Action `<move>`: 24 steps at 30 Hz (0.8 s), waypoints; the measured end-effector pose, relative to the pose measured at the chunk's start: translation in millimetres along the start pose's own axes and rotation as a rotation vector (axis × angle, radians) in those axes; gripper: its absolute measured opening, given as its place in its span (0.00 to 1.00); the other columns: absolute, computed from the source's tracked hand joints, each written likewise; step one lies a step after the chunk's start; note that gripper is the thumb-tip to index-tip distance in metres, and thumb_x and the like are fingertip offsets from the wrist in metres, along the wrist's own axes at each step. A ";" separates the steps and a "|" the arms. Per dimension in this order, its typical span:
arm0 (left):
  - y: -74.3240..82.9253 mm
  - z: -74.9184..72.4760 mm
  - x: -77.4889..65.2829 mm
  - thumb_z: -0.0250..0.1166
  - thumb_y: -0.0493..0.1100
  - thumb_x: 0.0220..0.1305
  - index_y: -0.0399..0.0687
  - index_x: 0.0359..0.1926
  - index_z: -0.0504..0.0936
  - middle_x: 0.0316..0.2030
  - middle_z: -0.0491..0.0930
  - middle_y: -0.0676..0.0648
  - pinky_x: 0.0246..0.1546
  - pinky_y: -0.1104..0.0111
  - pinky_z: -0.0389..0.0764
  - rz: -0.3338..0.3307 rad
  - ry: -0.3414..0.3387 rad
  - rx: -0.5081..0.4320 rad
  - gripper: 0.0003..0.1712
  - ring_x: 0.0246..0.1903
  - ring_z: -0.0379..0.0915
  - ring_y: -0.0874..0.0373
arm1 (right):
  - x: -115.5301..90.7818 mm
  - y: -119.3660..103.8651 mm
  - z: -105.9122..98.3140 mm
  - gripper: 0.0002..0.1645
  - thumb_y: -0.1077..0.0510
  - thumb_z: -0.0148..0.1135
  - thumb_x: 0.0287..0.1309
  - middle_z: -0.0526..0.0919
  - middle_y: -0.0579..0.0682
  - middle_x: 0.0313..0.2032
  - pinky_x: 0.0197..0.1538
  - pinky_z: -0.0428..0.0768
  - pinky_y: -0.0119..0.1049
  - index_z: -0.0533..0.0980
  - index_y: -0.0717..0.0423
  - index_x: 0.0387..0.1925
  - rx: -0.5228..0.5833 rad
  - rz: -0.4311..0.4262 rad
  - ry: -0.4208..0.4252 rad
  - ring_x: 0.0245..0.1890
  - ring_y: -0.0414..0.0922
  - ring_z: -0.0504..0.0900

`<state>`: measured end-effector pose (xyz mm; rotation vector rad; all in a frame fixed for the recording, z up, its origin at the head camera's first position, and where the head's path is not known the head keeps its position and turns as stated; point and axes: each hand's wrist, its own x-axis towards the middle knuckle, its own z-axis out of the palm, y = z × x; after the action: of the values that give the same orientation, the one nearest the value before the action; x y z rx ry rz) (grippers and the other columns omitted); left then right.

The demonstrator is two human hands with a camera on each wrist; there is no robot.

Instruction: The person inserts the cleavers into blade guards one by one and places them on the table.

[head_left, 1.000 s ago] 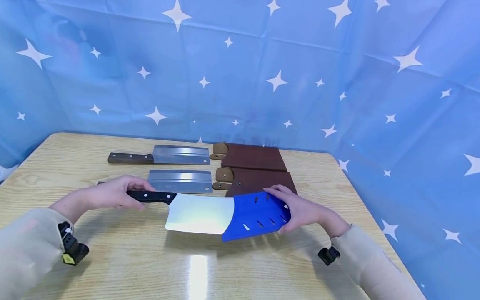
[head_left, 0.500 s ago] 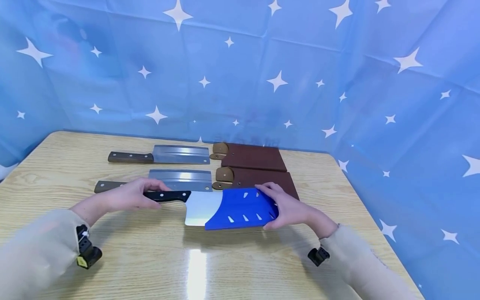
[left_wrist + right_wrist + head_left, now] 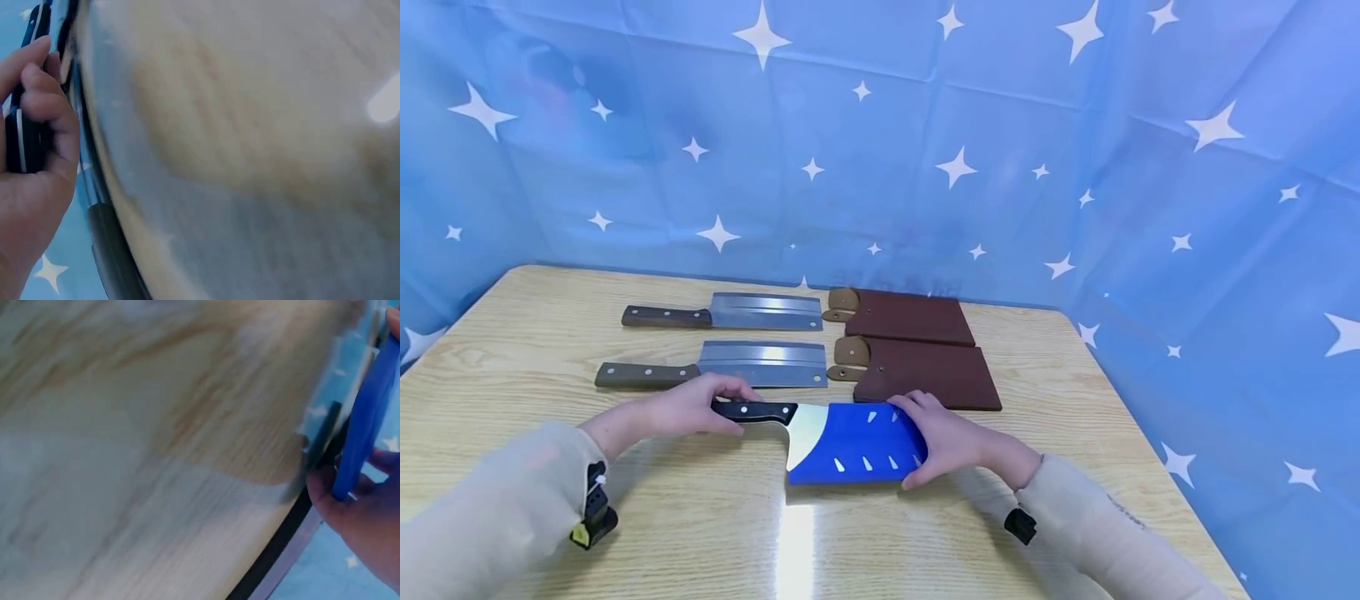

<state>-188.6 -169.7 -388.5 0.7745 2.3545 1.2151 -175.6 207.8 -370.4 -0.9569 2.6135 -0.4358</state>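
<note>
A cleaver with a black riveted handle (image 3: pixel 767 412) has most of its blade inside a blue slotted blade guard (image 3: pixel 857 446). Only a curved strip of bright blade (image 3: pixel 806 433) shows between handle and guard. My left hand (image 3: pixel 681 410) grips the handle near its end; in the left wrist view its fingers curl round the black handle (image 3: pixel 25 140). My right hand (image 3: pixel 951 442) holds the guard's right end, thumb at the near edge and fingers at the far edge. In the right wrist view the blue guard (image 3: pixel 369 412) stands between thumb and fingers.
Behind lie two more cleavers, one with a dark brown handle (image 3: pixel 666 317), the nearer with a grey-brown handle (image 3: pixel 643 375). To their right are two dark brown leather sheaths (image 3: pixel 913 317) with tan straps. A starry blue cloth (image 3: pixel 880 142) hangs behind the wooden table (image 3: pixel 700 533).
The cleaver has slid deeper into the blue guard, leaving far less blade showing. My left hand has moved right, my right hand left, and both have come slightly nearer and lower.
</note>
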 end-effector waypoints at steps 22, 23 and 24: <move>-0.8 -9.6 -15.9 0.67 0.44 0.56 0.38 0.54 0.76 0.47 0.79 0.42 0.47 0.60 0.77 0.029 0.125 0.234 0.26 0.47 0.75 0.49 | 5.0 4.0 -21.0 0.60 0.28 0.67 0.38 0.69 0.55 0.59 0.60 0.67 0.52 0.60 0.57 0.67 -0.213 -0.011 0.000 0.58 0.52 0.67; 0.6 -14.6 -16.4 0.67 0.45 0.56 0.38 0.54 0.76 0.48 0.80 0.42 0.47 0.59 0.76 0.018 0.139 0.237 0.26 0.47 0.74 0.49 | 6.4 7.1 -26.5 0.59 0.30 0.67 0.39 0.68 0.56 0.61 0.62 0.65 0.54 0.59 0.56 0.68 -0.192 0.009 0.012 0.60 0.54 0.66; 1.8 -19.5 -16.8 0.67 0.45 0.56 0.38 0.54 0.76 0.49 0.79 0.42 0.47 0.58 0.76 0.010 0.154 0.239 0.26 0.47 0.74 0.48 | 8.1 10.5 -31.8 0.59 0.31 0.67 0.41 0.66 0.57 0.63 0.63 0.62 0.57 0.58 0.56 0.68 -0.171 0.030 0.023 0.63 0.56 0.64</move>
<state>-185.8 -191.4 -374.9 0.7917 2.6601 1.0426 -200.0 215.5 -347.4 -0.9681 2.7175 -0.2196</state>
